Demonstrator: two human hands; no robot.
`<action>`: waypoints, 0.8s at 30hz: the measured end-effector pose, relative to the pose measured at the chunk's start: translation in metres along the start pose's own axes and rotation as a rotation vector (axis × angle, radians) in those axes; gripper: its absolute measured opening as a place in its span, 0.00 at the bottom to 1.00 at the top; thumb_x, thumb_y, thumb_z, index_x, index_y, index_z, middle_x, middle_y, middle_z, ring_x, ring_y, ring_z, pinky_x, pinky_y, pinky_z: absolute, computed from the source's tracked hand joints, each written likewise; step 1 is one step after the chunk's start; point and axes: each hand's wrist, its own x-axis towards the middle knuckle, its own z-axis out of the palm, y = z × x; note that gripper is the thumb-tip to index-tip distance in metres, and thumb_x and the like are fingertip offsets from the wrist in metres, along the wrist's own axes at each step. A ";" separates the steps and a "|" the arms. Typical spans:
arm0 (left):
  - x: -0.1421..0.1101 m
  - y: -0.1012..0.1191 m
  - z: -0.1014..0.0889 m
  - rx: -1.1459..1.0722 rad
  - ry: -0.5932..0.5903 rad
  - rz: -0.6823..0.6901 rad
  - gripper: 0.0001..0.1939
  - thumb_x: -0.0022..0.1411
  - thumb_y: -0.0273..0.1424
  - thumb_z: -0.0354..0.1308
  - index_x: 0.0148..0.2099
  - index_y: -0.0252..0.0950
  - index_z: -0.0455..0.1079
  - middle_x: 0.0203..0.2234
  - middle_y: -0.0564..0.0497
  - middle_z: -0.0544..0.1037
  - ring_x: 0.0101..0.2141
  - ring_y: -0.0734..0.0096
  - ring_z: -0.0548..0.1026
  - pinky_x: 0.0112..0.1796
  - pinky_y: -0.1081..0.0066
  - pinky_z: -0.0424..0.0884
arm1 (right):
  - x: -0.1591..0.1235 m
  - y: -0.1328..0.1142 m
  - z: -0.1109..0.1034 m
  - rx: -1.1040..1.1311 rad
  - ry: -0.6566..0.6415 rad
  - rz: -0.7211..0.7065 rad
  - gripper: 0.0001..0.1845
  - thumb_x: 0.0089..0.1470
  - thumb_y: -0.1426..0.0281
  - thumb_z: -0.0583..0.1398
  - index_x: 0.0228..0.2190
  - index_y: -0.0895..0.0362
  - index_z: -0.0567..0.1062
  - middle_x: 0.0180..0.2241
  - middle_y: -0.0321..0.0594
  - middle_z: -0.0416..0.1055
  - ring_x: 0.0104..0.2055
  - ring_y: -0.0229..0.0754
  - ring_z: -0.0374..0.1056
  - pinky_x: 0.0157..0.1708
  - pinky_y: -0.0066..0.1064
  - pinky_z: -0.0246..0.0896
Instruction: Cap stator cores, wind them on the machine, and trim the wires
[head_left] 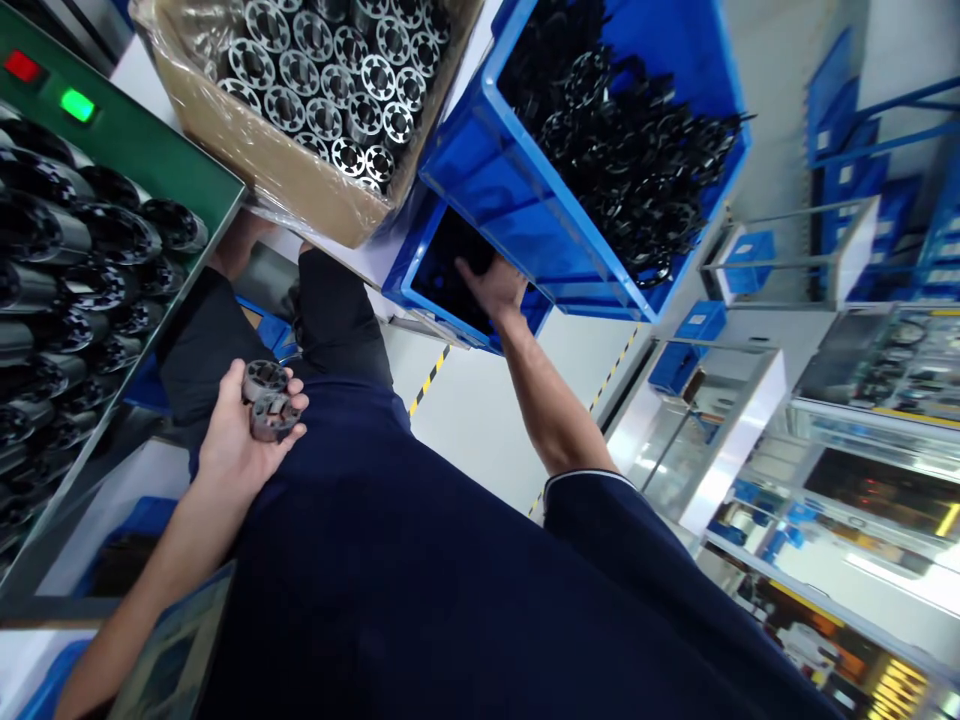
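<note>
My left hand (240,440) is palm up near my waist, holding two slotted grey metal rotor cores (270,400) stacked against each other. My right hand (493,290) reaches down into a small blue plastic bin (442,315), its fingers resting on the dark contents (450,262). Those contents are too shadowed to identify. My fingertips are partly hidden by the bin's dark interior.
A cardboard box (259,170) of metal rings and a large blue crate (480,175) of black parts sit ahead. A tray of black-and-silver cylinders (67,270) lies left, beside a green panel (127,130). Glass-fronted cabinets (847,470) stand right.
</note>
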 end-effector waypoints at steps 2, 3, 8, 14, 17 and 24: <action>0.002 0.000 -0.004 -0.031 -0.062 -0.036 0.31 0.95 0.46 0.39 0.48 0.32 0.75 0.33 0.53 0.77 0.23 0.76 0.77 0.16 0.77 0.69 | -0.016 -0.003 -0.003 -0.028 -0.093 -0.142 0.50 0.76 0.36 0.62 0.82 0.55 0.72 0.85 0.61 0.65 0.87 0.74 0.60 0.84 0.73 0.58; 0.004 0.000 -0.006 -0.033 -0.100 -0.035 0.32 0.95 0.45 0.38 0.48 0.32 0.75 0.33 0.53 0.76 0.23 0.77 0.77 0.15 0.78 0.67 | -0.021 -0.001 -0.004 -0.037 -0.122 -0.193 0.50 0.75 0.35 0.63 0.82 0.51 0.72 0.87 0.56 0.62 0.89 0.72 0.57 0.85 0.71 0.57; 0.007 0.002 -0.014 0.039 -0.114 0.096 0.32 0.95 0.45 0.37 0.48 0.33 0.75 0.35 0.52 0.78 0.24 0.73 0.78 0.14 0.74 0.67 | -0.005 0.014 -0.002 -0.041 0.025 0.091 0.48 0.83 0.36 0.53 0.76 0.63 0.77 0.76 0.65 0.77 0.83 0.70 0.67 0.87 0.69 0.53; 0.008 0.006 -0.024 0.057 -0.112 0.198 0.18 0.90 0.34 0.44 0.56 0.38 0.76 0.39 0.47 0.84 0.26 0.66 0.82 0.16 0.72 0.72 | -0.005 0.017 0.006 0.020 0.028 0.073 0.54 0.74 0.29 0.60 0.76 0.61 0.77 0.78 0.65 0.75 0.84 0.71 0.67 0.86 0.68 0.58; 0.015 0.004 -0.032 0.051 -0.165 0.271 0.13 0.80 0.31 0.53 0.58 0.38 0.76 0.41 0.45 0.85 0.27 0.62 0.83 0.16 0.71 0.72 | -0.004 0.018 0.008 0.048 0.061 0.128 0.55 0.78 0.30 0.51 0.75 0.63 0.77 0.76 0.70 0.76 0.84 0.74 0.67 0.84 0.73 0.59; 0.015 -0.001 -0.036 0.099 -0.310 0.271 0.14 0.73 0.36 0.59 0.56 0.38 0.76 0.39 0.42 0.86 0.27 0.57 0.82 0.16 0.68 0.72 | -0.011 0.019 0.002 0.126 0.006 0.026 0.54 0.77 0.27 0.52 0.77 0.57 0.74 0.78 0.63 0.75 0.85 0.65 0.67 0.87 0.66 0.58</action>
